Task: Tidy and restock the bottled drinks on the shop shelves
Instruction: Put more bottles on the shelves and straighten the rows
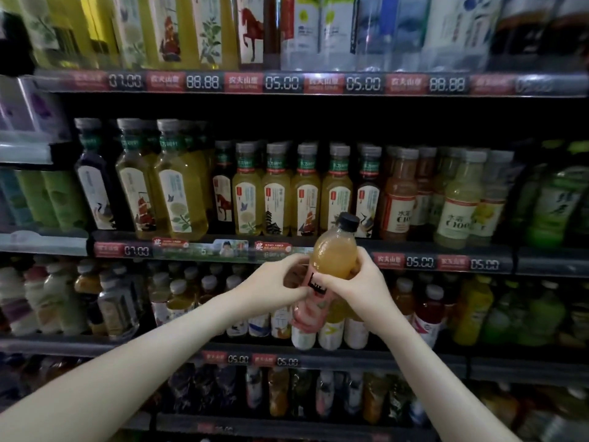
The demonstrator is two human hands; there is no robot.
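Here, in the head view, the person holds one juice bottle [333, 253] in front of the price strip [204, 248] of the middle shelf. Its black cap [348, 221] stands just above the strip and its pink label [310, 301] hangs below it. The top of the bottle leans a little to the right. Both hands are together on it. The left hand [280, 279] grips the body from the left side, just below the strip. The right hand [360, 282] grips it from the right side at about the same height.

Several things can go wrong from here, in my judgement. The row of tea bottles [277, 202] just above the strip stands full and tight at the front, and no free place shows in it. If the person pushes the bottle in there, a neighbour can tip and fall. The small bottles [204, 291] below the strip also stand close together, and the base of the held bottle can knock their caps if it comes down there. If one hand lets go to make room, the other carries the bottle alone, and the smooth wall may slip. The drink also looks different from the rows near the strip, so a wrong row is possible. The picture does not show where its own row is.
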